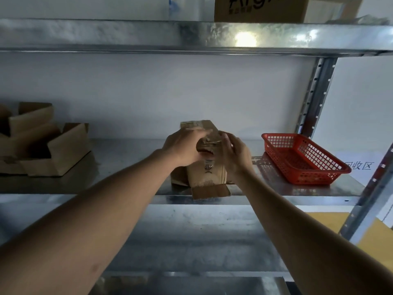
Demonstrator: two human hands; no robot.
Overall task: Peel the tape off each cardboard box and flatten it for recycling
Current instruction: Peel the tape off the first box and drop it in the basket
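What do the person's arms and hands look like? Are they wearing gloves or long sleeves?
No gloves and no sleeves show. Both forearms are bare from the bottom of the picture up to the wrists. The left hand and the right hand are bare too. I see no watch, bracelet or ring, though the fingers are a bit blurred.

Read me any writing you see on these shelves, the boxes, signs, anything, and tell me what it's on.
"Argn", as far as it reads, top cut off: box on the upper shelf; the smaller line beneath is blurred.
"回收区", first character partly hidden: white paper sign behind the red basket.
Print on the held box: blurred, unreadable.
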